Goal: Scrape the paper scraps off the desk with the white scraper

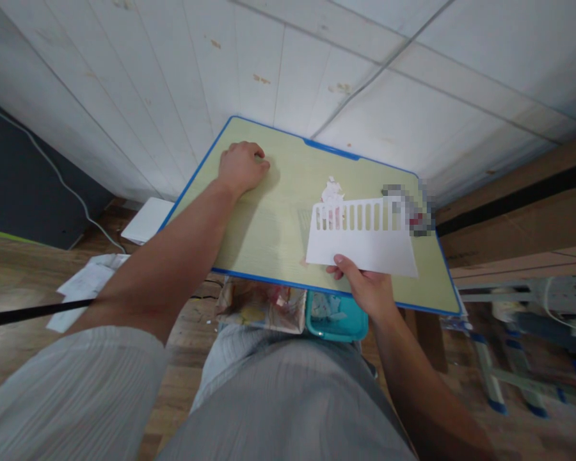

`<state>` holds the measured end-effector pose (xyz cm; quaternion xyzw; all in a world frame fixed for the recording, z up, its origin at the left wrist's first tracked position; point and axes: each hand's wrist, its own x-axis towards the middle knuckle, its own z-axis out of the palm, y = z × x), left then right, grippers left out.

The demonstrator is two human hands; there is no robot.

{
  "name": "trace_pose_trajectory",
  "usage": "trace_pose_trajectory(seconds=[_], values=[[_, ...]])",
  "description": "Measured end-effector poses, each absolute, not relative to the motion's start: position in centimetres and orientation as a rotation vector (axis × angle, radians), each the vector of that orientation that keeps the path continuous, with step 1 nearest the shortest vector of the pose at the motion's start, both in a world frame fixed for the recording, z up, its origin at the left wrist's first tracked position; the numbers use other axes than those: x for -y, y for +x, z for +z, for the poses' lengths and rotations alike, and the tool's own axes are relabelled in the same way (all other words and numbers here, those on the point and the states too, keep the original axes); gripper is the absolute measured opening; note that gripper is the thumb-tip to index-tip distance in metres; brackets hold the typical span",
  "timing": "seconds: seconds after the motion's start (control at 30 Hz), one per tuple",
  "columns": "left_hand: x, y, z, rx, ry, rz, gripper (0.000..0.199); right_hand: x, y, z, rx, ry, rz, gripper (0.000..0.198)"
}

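Observation:
My right hand pinches the lower edge of a white sheet of paper, thumb on top. A row of narrow rounded slots runs along the sheet's upper edge, and the yellow tabletop shows through them. Small white paper scraps lie just beyond the sheet. On the left part of the table, my left hand rests with its fingers curled closed. Whatever it holds, if anything, is hidden by the fingers.
A pixelated object lies at the table's right side. Below the front edge are a teal bin and an open bag. White panelled wall stands behind, and cardboard is to the right. Papers lie on the floor at left.

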<state>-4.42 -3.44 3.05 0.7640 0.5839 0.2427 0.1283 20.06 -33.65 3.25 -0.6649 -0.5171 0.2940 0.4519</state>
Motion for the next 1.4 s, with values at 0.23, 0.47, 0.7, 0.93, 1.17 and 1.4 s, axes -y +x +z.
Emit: trace_pose_trajectory(seconds=[0.23,0.47,0.7,0.93,1.17,1.4], values=[[3.7,-4.2,3.3,-1.735,2.212,0.69,0.03,34.4,19.6,3.2,1.304,-1.668,0.887,0.046],[3.6,-4.4,3.2,-1.722,2.227,0.715,0.028,34.3,19.4,3.6,1.286,-1.662,0.902,0.046],[2.9,-4.5,2.4,-1.691,2.185,0.734,0.032,33.9,19.8,3.7,1.248,-1.564,0.934,0.037],[2.8,-4.7,2.3,-1.681,2.223,0.739,0.034,33.6,20.0,3.4,1.238,-1.539,0.912,0.036],[2.8,-4.5,2.5,-1.709,2.209,0.711,0.036,34.1,19.8,3.1,1.331,-1.56,0.913,0.04],[2.7,-4.6,2.6,-1.698,2.236,0.687,0.033,34.0,19.8,2.9,1.342,-1.477,0.972,0.034]])
